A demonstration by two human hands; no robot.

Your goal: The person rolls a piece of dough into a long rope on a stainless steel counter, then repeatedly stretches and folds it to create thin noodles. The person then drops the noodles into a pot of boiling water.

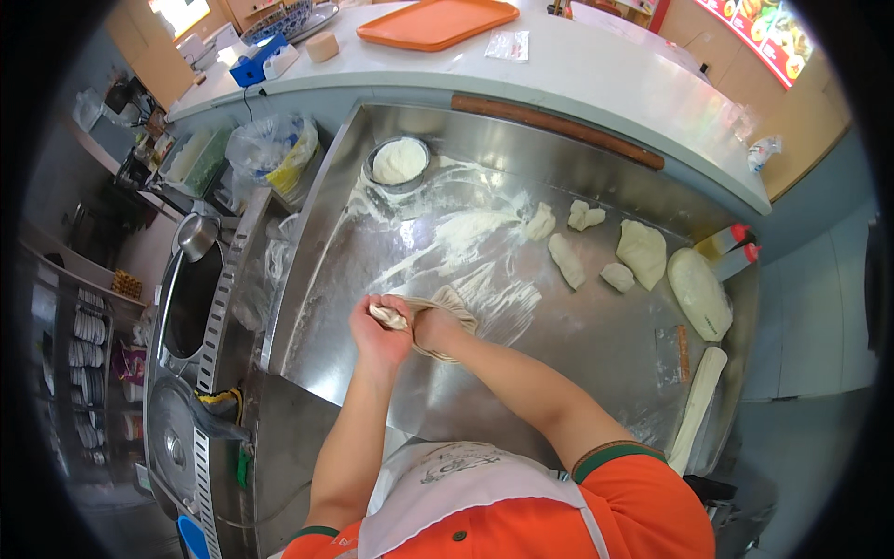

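My left hand [380, 328] is closed around one end of a bundle of stretched dough strands [453, 303], and a pale dough end [388, 318] pokes out of its fist. Right beside it, my right hand [438, 332] is closed on the same bundle; its fingers are mostly hidden. The strands loop around the right hand over the floured steel worktop [335, 307]. Farther back stands a round bowl of flour [399, 161]. To the right lie several dough lumps [566, 261] and a large smooth dough block [700, 293].
A scraper [672, 356] and a long pale stick-like piece [697, 410] lie along the right side. A brown wooden rod [559, 130] rests at the worktop's back edge. Left are a deep pot [191, 298], a ladle [196, 238] and a round lid [174, 447]. An orange tray [438, 23] sits on the counter.
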